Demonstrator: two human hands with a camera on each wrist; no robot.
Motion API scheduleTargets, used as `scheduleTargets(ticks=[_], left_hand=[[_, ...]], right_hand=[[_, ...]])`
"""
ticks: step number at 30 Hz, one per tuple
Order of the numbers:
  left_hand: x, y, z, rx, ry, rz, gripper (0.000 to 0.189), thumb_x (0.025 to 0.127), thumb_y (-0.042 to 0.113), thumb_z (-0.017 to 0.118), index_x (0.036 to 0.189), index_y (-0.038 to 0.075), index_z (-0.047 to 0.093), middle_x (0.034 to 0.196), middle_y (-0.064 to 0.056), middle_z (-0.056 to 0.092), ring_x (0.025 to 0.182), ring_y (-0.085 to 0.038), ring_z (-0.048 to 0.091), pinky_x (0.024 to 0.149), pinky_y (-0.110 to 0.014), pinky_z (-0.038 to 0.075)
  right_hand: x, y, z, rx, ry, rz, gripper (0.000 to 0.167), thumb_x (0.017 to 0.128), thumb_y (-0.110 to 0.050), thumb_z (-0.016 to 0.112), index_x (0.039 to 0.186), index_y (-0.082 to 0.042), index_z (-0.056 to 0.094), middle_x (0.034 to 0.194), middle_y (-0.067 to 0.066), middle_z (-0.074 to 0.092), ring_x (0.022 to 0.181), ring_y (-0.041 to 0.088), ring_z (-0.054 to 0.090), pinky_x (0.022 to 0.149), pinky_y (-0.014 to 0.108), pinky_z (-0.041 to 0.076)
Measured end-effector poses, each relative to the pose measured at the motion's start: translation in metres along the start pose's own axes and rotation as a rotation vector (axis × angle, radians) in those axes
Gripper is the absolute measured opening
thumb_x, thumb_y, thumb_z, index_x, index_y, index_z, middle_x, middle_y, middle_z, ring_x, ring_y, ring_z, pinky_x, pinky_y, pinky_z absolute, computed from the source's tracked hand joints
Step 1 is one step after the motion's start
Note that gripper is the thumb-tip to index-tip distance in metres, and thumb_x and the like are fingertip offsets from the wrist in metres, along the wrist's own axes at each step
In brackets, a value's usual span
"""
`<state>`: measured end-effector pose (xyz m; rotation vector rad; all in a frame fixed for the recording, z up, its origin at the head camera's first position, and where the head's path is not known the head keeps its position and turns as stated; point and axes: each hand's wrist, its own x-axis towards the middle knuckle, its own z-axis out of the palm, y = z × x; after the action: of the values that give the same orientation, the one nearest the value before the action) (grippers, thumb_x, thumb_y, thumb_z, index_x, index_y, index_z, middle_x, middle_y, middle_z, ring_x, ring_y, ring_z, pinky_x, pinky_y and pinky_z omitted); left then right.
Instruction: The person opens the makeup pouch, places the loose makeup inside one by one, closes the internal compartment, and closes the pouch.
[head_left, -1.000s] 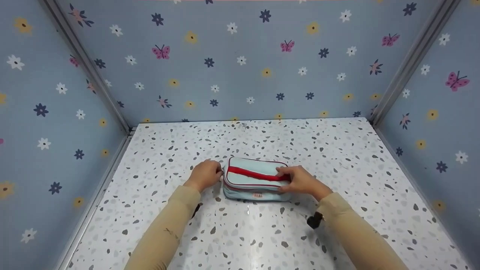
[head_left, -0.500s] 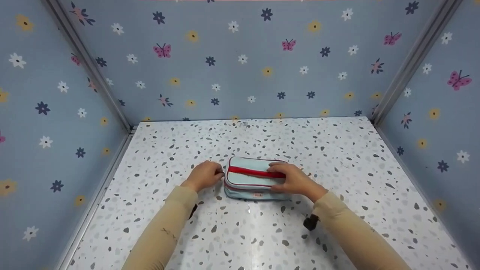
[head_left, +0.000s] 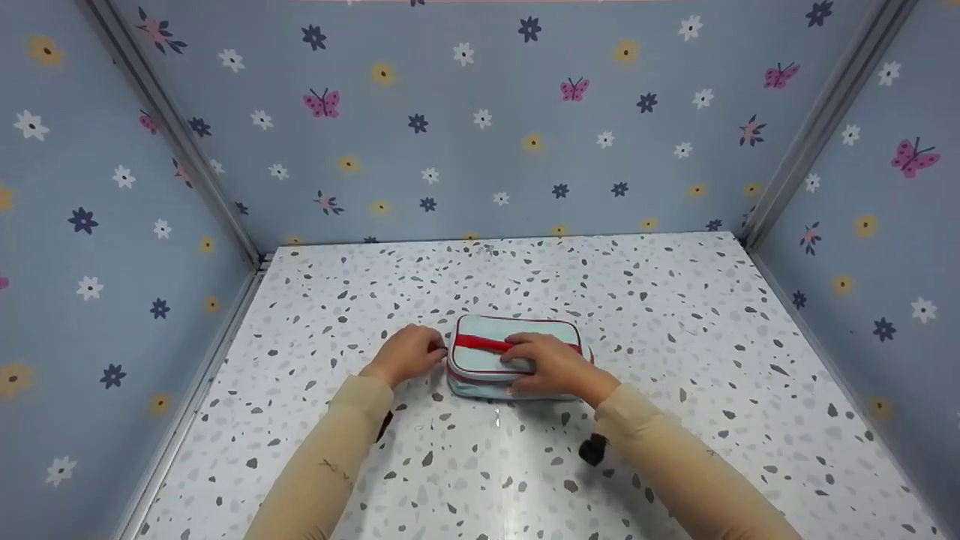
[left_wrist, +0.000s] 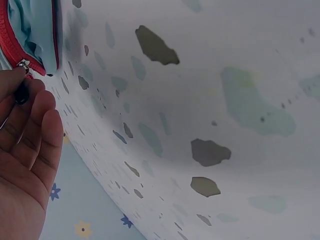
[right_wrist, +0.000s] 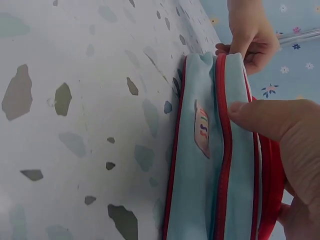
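Note:
A pale blue zippered bag [head_left: 480, 326] with red piping and a red strap [head_left: 476, 343] lies on the table. At its left end my left hand [head_left: 409, 352] pinches the black zipper pull [left_wrist: 21, 94] between thumb and index finger. My right hand [head_left: 559, 367] holds the bag's front upper edge, fingers over the lid and strap, thumb on the front. In the right wrist view, that thumb [right_wrist: 250, 115] presses beside the red zipper [right_wrist: 223, 135], near a small pink label [right_wrist: 202, 129]. The zipper looks closed along this front side. The right fingers are mostly hidden there.
The white speckled tabletop [head_left: 480, 465] surrounds the bag. Blue flowered panels [head_left: 495, 90] stand at the back and both sides, with metal posts [head_left: 172, 135] at the corners. A small black object [head_left: 592, 450] hangs below the right wrist.
My right hand has slid left along the bag, from its right end toward the middle, uncovering the right end. The left hand and the bag stay nearly in place.

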<state>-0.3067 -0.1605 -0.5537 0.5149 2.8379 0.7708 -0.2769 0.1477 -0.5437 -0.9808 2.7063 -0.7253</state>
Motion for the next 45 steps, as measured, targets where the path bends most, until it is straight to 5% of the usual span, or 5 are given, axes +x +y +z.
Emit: scheduleTargets(ticks=[15,27,38,45], left_hand=[[0.002,-0.014,-0.004,0.006,0.0,0.059,0.013,0.103,0.016,0.072,0.096,0.008,0.079,0.085,-0.001,0.073,0.078,-0.016,0.062,0.084,-0.044,0.057],[0.012,-0.013,-0.001,0.002,0.035,-0.042,0.014,0.104,0.022,0.074,0.104,0.01,0.081,0.096,-0.004,0.078,0.085,-0.02,0.067,0.091,-0.047,0.059],[0.025,-0.014,0.001,0.011,0.057,-0.081,0.018,0.104,0.026,0.073,0.104,0.01,0.081,0.103,-0.007,0.078,0.099,-0.026,0.072,0.096,-0.051,0.059],[0.035,-0.007,-0.001,-0.023,0.047,-0.119,0.018,0.105,0.025,0.073,0.107,0.008,0.082,0.106,-0.009,0.078,0.099,-0.027,0.072,0.097,-0.049,0.06]], right_hand=[[0.005,0.005,0.003,0.008,0.001,-0.059,0.025,0.1,-0.015,0.079,0.125,-0.009,0.083,0.15,0.015,0.067,0.141,0.034,0.064,0.12,0.053,0.049],[-0.006,0.013,0.008,0.023,0.091,-0.133,0.021,0.103,-0.013,0.075,0.121,-0.013,0.084,0.145,0.011,0.071,0.142,0.036,0.062,0.121,0.057,0.047],[-0.011,0.011,0.009,0.046,0.067,-0.12,0.024,0.104,-0.014,0.073,0.126,-0.014,0.082,0.15,0.01,0.068,0.146,0.036,0.058,0.126,0.059,0.041],[-0.01,0.006,0.006,0.01,0.09,-0.219,0.022,0.102,-0.013,0.075,0.122,-0.011,0.083,0.145,0.01,0.072,0.141,0.032,0.063,0.126,0.058,0.041]])
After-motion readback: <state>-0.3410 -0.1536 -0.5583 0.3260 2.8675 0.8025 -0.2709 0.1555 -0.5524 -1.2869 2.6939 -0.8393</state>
